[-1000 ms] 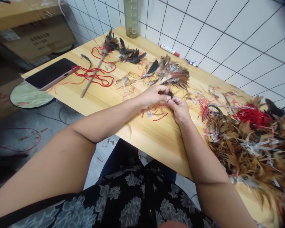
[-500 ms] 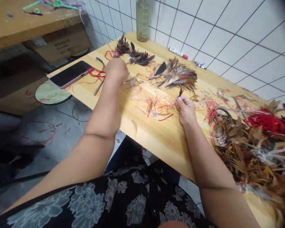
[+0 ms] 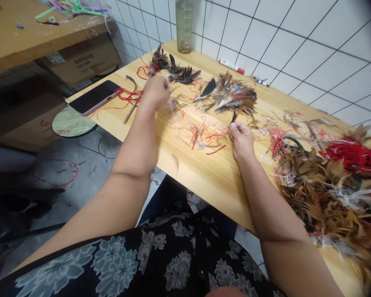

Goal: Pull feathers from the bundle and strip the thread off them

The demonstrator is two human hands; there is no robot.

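My right hand pinches a small dark feather upright between thumb and fingers, just in front of a pile of brown and grey feathers. My left hand is closed above the far left of the table; whatever its fingers hold, if anything, is hidden. Partly under that hand lies a thin stick, with loops of red string beside it. Just beyond it are a dark feather bunch and a second bunch of black feathers. Red thread scraps lie between my hands.
A phone lies at the table's left edge. A tall bottle and a red-capped marker are by the tiled wall. Brown feathers and a red string bundle heap up at right. Another table stands at upper left.
My left hand has shifted slightly to the right, uncovering more of the stick and red string. My right hand still pinches the feather in nearly the same place.
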